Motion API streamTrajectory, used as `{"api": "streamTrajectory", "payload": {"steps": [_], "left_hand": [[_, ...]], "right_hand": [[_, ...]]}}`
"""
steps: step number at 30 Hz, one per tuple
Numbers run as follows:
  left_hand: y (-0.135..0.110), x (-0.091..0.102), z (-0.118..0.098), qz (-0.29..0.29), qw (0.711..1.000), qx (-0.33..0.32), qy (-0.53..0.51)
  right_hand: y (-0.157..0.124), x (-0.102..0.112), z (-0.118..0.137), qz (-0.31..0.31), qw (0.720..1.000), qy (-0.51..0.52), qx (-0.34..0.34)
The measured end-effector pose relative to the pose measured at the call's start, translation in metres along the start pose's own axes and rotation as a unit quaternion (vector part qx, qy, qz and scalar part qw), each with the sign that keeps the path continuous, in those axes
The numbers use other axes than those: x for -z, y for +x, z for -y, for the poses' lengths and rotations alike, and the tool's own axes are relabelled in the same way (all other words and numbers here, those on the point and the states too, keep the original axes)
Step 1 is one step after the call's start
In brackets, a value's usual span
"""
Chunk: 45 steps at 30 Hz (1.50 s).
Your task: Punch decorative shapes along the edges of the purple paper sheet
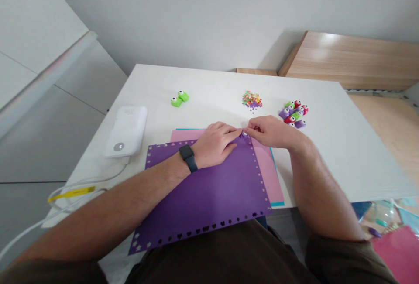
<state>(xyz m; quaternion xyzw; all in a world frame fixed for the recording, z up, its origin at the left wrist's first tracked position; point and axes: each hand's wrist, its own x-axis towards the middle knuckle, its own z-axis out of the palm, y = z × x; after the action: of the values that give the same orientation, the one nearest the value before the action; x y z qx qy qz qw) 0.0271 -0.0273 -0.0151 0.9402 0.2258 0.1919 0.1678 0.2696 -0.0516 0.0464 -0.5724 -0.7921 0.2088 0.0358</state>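
Note:
A purple sheet of paper lies at a slant before me, with small star and heart shapes cut along its edges. My left hand rests on its upper part with outstretched fingers, the index fingertip close beside a small purple paper punch. That punch, with an eye on top, sits at the sheet's top right corner. My right hand has thumb and fingers closed on it, and they partly cover it. Beneath the purple sheet lie a pink sheet and a blue sheet, offset to the right.
Two green punches stand at the back left. Colourful paper bits form a small heap behind my hands. Several mixed-colour punches cluster at the right. A white box-shaped device with a cable occupies the left side.

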Motion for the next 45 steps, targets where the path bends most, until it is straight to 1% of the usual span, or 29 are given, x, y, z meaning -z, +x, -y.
{"api": "streamTrajectory", "payload": {"steps": [8, 14, 20, 33, 45], "left_hand": [[-0.0005, -0.0001, 0.0014, -0.003, 1.000, -0.007, -0.005], [-0.0001, 0.0003, 0.0011, 0.001, 1.000, 0.001, -0.008], [-0.0005, -0.0004, 0.0010, -0.003, 1.000, 0.004, -0.007], [-0.0007, -0.0017, 0.0009, -0.008, 1.000, 0.009, -0.016], [-0.0010, -0.0022, 0.0018, -0.005, 1.000, 0.010, -0.016]], "right_hand": [[-0.0004, 0.0020, 0.0021, 0.004, 1.000, -0.007, -0.004], [0.0004, 0.0015, 0.0002, 0.007, 1.000, -0.007, -0.003], [0.0007, 0.0003, -0.0015, -0.003, 1.000, -0.003, 0.001], [0.0017, -0.0025, -0.0009, -0.002, 1.000, 0.011, -0.003], [-0.0001, 0.0004, 0.0014, -0.010, 1.000, 0.001, 0.000]]}}
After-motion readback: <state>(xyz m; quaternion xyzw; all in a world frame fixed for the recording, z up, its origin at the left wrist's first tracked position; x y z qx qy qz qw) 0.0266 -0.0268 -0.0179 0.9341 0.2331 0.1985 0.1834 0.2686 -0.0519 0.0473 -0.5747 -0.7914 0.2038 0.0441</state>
